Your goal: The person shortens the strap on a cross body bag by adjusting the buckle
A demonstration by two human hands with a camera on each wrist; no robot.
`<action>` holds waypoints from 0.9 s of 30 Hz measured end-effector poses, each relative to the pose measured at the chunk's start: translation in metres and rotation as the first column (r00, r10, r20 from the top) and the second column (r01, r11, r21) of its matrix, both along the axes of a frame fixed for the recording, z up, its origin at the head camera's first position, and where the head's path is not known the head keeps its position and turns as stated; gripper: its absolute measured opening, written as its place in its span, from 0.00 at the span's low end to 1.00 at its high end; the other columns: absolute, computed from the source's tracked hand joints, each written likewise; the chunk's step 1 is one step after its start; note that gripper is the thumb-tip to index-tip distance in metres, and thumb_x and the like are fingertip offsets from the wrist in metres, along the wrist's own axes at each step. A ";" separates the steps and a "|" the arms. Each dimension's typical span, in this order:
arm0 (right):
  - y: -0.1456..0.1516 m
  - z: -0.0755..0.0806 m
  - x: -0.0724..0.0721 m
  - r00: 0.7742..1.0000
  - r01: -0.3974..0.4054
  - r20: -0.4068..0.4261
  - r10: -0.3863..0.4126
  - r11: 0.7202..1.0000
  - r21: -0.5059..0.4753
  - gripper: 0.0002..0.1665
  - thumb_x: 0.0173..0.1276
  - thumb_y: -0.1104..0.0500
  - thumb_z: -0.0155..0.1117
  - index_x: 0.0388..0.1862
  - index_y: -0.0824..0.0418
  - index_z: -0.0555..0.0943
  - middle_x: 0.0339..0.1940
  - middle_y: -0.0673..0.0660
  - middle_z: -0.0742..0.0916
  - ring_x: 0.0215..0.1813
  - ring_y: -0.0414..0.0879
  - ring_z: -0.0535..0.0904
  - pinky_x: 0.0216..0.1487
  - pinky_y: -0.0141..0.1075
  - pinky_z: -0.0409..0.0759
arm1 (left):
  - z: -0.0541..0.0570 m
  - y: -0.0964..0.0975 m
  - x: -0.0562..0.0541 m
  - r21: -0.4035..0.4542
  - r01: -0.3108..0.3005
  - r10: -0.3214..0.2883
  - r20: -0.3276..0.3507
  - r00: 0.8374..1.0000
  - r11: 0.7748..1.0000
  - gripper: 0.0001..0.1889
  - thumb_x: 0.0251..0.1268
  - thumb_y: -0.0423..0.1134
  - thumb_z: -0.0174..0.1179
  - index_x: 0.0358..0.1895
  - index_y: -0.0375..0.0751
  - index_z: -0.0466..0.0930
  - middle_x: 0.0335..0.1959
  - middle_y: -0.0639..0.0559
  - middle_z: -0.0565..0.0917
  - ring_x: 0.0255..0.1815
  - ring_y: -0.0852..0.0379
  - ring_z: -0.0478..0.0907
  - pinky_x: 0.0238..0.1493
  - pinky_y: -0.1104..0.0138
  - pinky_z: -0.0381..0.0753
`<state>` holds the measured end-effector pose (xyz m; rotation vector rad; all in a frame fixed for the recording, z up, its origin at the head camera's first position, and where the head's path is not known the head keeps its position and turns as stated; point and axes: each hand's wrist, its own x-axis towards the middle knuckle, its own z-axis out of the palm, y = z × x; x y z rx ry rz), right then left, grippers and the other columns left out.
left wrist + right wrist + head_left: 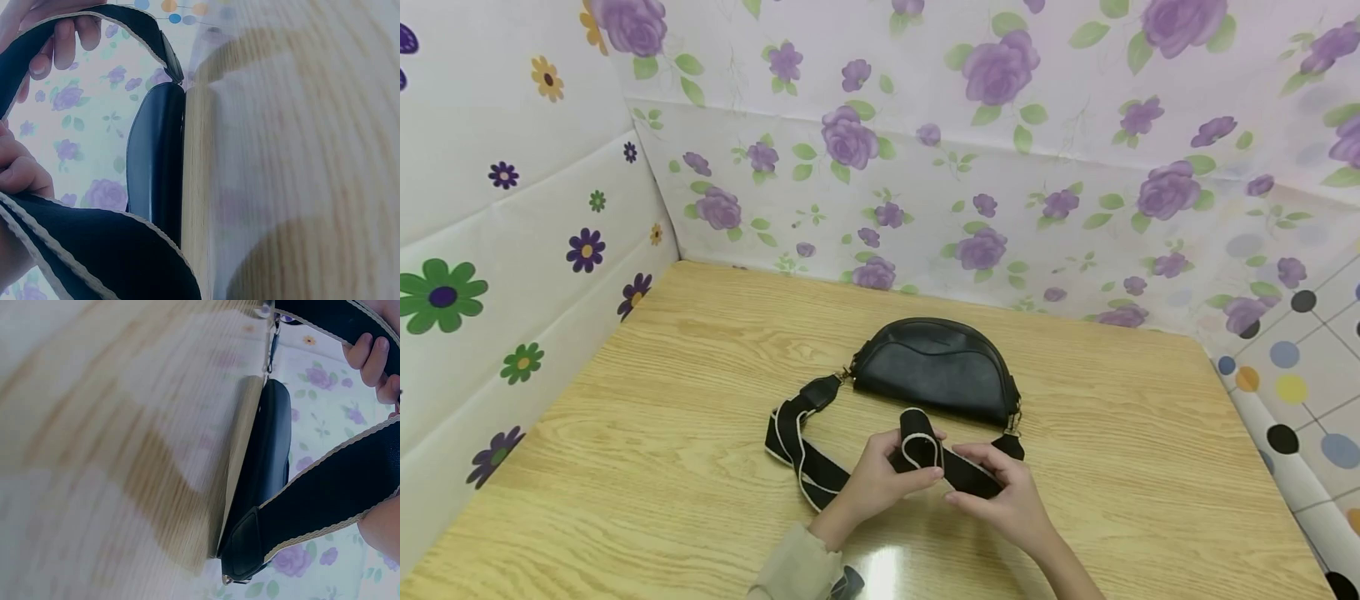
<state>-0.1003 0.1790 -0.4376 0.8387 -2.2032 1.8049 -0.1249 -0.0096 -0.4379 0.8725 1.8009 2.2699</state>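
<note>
A black half-moon shoulder bag (936,367) lies on the wooden table, metal clips at both its ends. Its wide black strap (914,423) has pale stitched edges and stands up in a small loop between the hands. My left hand (883,483) grips the strap at the base of that loop, thumb on the near side. Just to the right, my right hand (1003,496) pinches the strap stretch leading to the bag's right clip. The left stretch of strap lies twisted on the table. In the right wrist view, a leather end tab (244,544) joins the strap near the bag.
The light wooden table (662,433) reaches back to a wall covering (925,208) with purple roses. A flower-patterned covering (542,275) stands along the left side, and a dotted one (1300,417) along the right. A dark object (848,583) shows beside the left sleeve.
</note>
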 end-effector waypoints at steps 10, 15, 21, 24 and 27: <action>-0.001 0.000 0.000 1.000 -0.011 0.007 0.011 1.000 -0.009 0.28 0.42 0.79 0.68 0.47 0.74 0.73 0.37 0.66 0.82 0.34 0.41 0.79 0.29 0.32 0.78 | 0.003 -0.002 0.002 -0.017 -0.004 0.005 0.033 0.999 1.000 0.18 0.52 0.23 0.59 0.49 0.25 0.72 0.41 0.34 0.77 0.38 0.61 0.75 0.37 0.71 0.75; -0.002 -0.001 0.000 1.000 -0.016 -0.001 0.016 1.000 -0.021 0.28 0.42 0.80 0.67 0.46 0.75 0.73 0.36 0.68 0.81 0.33 0.41 0.78 0.27 0.32 0.78 | 0.003 -0.002 0.001 -0.029 -0.005 0.006 0.041 0.999 1.000 0.17 0.51 0.19 0.58 0.48 0.23 0.72 0.40 0.32 0.77 0.38 0.62 0.75 0.37 0.71 0.75; -0.004 0.002 0.000 1.000 -0.022 0.010 0.022 0.999 -0.031 0.27 0.43 0.78 0.68 0.45 0.73 0.74 0.38 0.65 0.82 0.34 0.41 0.79 0.28 0.33 0.78 | 0.002 -0.001 0.002 -0.043 0.002 0.001 0.072 0.997 0.999 0.18 0.51 0.21 0.58 0.49 0.23 0.72 0.42 0.32 0.77 0.38 0.62 0.74 0.38 0.72 0.74; -0.004 0.003 0.000 0.999 -0.035 0.024 0.036 0.999 -0.034 0.26 0.44 0.77 0.68 0.45 0.73 0.74 0.39 0.61 0.83 0.36 0.42 0.79 0.29 0.34 0.79 | 0.002 -0.001 0.003 -0.044 0.006 -0.003 0.079 0.997 0.999 0.19 0.52 0.23 0.59 0.50 0.24 0.72 0.44 0.33 0.77 0.40 0.62 0.74 0.38 0.71 0.75; -0.004 0.003 -0.001 0.998 -0.040 0.037 0.041 0.999 -0.037 0.25 0.44 0.77 0.68 0.44 0.72 0.75 0.40 0.57 0.83 0.37 0.42 0.80 0.30 0.35 0.79 | 0.001 0.000 0.003 -0.034 0.012 -0.010 0.075 0.997 0.999 0.19 0.52 0.25 0.59 0.50 0.24 0.71 0.45 0.33 0.76 0.41 0.61 0.74 0.39 0.71 0.75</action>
